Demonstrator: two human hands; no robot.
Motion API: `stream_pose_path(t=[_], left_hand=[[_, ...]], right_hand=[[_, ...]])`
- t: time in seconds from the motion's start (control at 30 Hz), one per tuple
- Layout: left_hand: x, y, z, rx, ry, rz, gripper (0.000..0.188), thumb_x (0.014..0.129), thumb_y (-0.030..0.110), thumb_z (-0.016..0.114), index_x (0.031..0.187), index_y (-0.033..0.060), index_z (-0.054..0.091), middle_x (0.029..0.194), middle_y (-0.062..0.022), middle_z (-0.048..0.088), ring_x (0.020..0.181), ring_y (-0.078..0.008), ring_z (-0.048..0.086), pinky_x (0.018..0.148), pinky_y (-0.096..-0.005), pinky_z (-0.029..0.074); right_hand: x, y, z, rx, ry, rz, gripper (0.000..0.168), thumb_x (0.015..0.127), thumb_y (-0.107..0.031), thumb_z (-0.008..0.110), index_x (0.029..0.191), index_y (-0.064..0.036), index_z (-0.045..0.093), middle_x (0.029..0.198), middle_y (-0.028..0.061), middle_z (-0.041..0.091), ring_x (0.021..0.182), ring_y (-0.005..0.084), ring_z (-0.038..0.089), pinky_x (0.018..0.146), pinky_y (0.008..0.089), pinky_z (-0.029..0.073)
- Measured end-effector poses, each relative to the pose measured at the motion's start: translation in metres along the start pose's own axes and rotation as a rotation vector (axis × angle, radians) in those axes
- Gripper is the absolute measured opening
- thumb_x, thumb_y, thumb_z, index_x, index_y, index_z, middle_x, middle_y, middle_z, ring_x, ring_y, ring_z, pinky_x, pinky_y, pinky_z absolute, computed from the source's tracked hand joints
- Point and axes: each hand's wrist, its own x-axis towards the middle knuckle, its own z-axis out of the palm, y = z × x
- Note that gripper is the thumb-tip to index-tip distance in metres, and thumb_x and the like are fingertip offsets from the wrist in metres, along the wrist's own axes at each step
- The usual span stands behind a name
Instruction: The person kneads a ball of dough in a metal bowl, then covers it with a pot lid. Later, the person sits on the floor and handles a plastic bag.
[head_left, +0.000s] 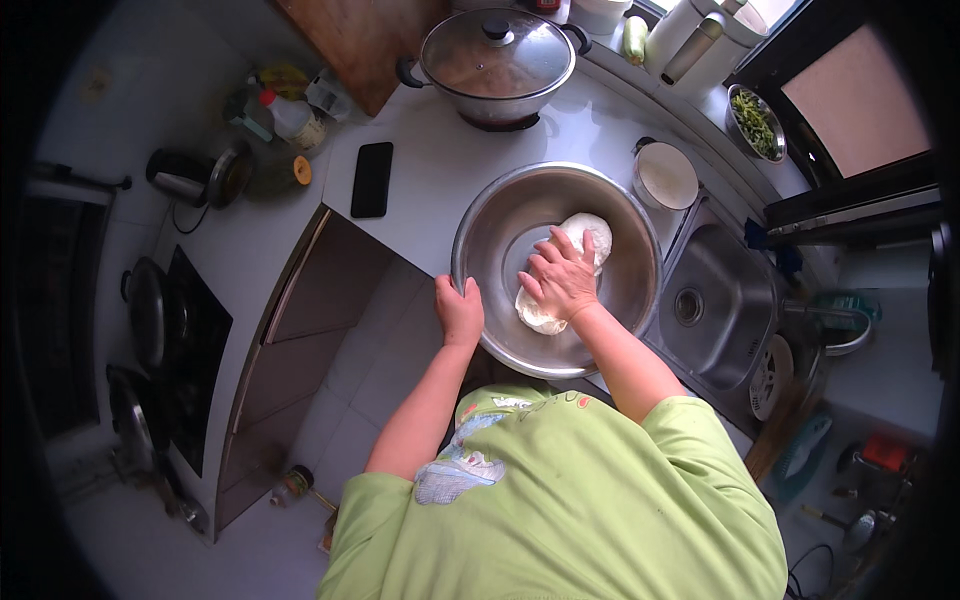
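A wide stainless steel basin (517, 195) stands at the edge of the white counter in front of me. My left hand (459, 309) grips its left rim, with the thumb on the rim. Inside lies a long lump of pale dough (587, 231), running from the basin's upper right towards its lower middle. My right hand (562, 276) presses down across the middle of the dough with spread fingers and covers that part. Both ends of the lump show beyond the hand.
A lidded pot (499, 67) stands behind the basin. To the right are a white bowl (665, 176) and a steel sink (720, 300). A black phone (372, 180) lies left on the counter (420, 165). Greens fill a metal bowl (756, 124) on the windowsill.
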Motion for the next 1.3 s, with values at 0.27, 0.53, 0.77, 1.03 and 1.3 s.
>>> stream_pose_path(t=[0.27, 0.53, 0.77, 1.03, 1.3], left_hand=[[0.002, -0.013, 0.01, 0.006, 0.059, 0.038, 0.034, 0.082, 0.018, 0.061, 0.103, -0.0048, 0.047, 0.1, -0.0293, 0.057, 0.093, -0.0449, 0.057, 0.08, -0.0459, 0.046], [0.0, -0.023, 0.015, 0.011, 0.148, 0.052, 0.029, 0.082, 0.018, 0.061, 0.099, 0.0016, 0.044, 0.082, -0.0222, 0.062, 0.076, -0.0419, 0.061, 0.065, -0.0478, 0.049], [-0.006, -0.014, 0.017, -0.027, 0.052, -0.071, 0.034, 0.078, 0.02, 0.064, 0.099, 0.0014, 0.045, 0.085, -0.0223, 0.062, 0.078, -0.0399, 0.063, 0.067, -0.0462, 0.051], [-0.01, -0.02, -0.014, -0.16, -0.026, -0.086, 0.033, 0.076, 0.019, 0.064, 0.095, -0.002, 0.047, 0.088, -0.0238, 0.061, 0.083, -0.0405, 0.061, 0.071, -0.0466, 0.049], [0.035, -0.036, -0.124, -0.204, 0.095, -0.175, 0.034, 0.077, 0.025, 0.065, 0.096, -0.0008, 0.053, 0.091, -0.0232, 0.062, 0.085, -0.0398, 0.061, 0.071, -0.046, 0.05]], right_hand=[[0.002, 0.001, -0.024, 0.247, 0.053, 0.151, 0.071, 0.085, -0.053, 0.048, 0.141, -0.011, 0.033, 0.149, 0.0092, 0.027, 0.142, 0.0284, 0.012, 0.11, 0.0572, -0.001], [-0.007, 0.022, -0.054, 0.425, -0.125, 0.096, 0.067, 0.08, -0.03, 0.066, 0.135, -0.002, 0.04, 0.143, 0.0158, 0.037, 0.135, 0.0339, 0.029, 0.111, 0.0476, 0.015], [-0.118, 0.064, -0.062, 1.024, 0.081, 0.765, 0.061, 0.08, -0.029, 0.069, 0.127, 0.002, 0.045, 0.129, 0.0182, 0.05, 0.117, 0.0331, 0.05, 0.098, 0.0454, 0.04], [-0.127, 0.05, -0.032, 1.903, -0.146, 1.323, 0.036, 0.072, -0.01, 0.058, 0.106, 0.002, 0.055, 0.104, 0.0152, 0.062, 0.092, 0.0336, 0.063, 0.08, 0.0503, 0.054], [-0.078, -0.056, -0.032, 1.811, -0.309, 1.125, 0.047, 0.066, -0.004, 0.053, 0.112, 0.001, 0.052, 0.108, 0.0146, 0.058, 0.102, 0.0326, 0.057, 0.09, 0.0491, 0.047]])
